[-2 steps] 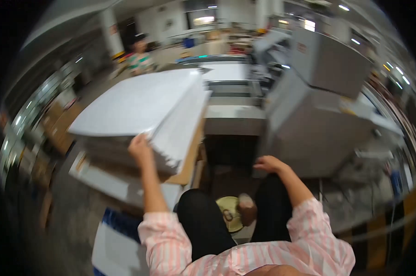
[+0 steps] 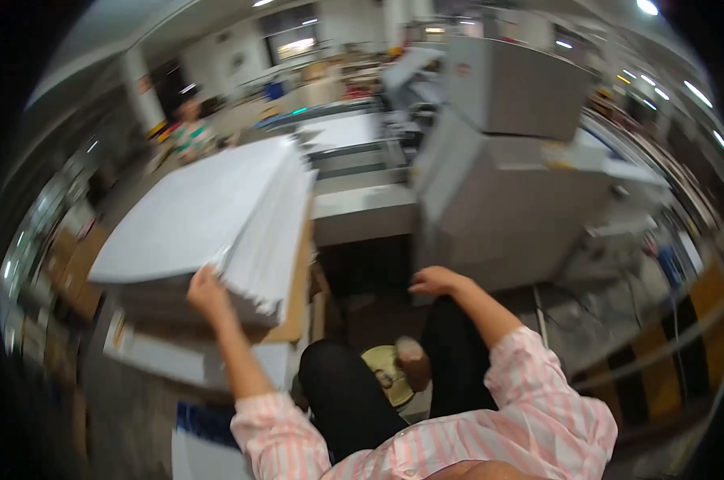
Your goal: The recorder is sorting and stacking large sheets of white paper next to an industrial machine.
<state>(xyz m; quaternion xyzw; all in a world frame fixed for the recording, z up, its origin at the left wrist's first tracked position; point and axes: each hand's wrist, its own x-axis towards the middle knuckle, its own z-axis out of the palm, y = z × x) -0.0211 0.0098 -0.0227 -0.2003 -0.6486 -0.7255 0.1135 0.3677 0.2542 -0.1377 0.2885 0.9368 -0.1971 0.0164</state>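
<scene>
A tall stack of large white paper sheets (image 2: pixel 186 212) stands on my left. My left hand (image 2: pixel 208 292) is closed on the near corner of its upper sheets, thumb and fingers pinching the edge. Below that corner, the sheet edges fan out unevenly along the right side of the stack. My right hand (image 2: pixel 434 281) hovers over or rests on my right knee; which of the two, I cannot tell. Its fingers are loosely curled together, with nothing visible in them. The grey machine housing (image 2: pixel 514 208) is just beyond that hand.
Under the stack are a brown board (image 2: pixel 296 308) and a pale platform (image 2: pixel 166 352). Further off, a white sheet (image 2: pixel 342 130) lies on the machine's bed. A co-worker in a striped top (image 2: pixel 192 140) stands behind the stack. A round yellowish stool or disc (image 2: pixel 388 376) shows between my legs.
My view has turned, so the stack, machine and both hands appear further left and slightly tilted. My left hand stays at the paper corner, and my right hand stays by the knee.
</scene>
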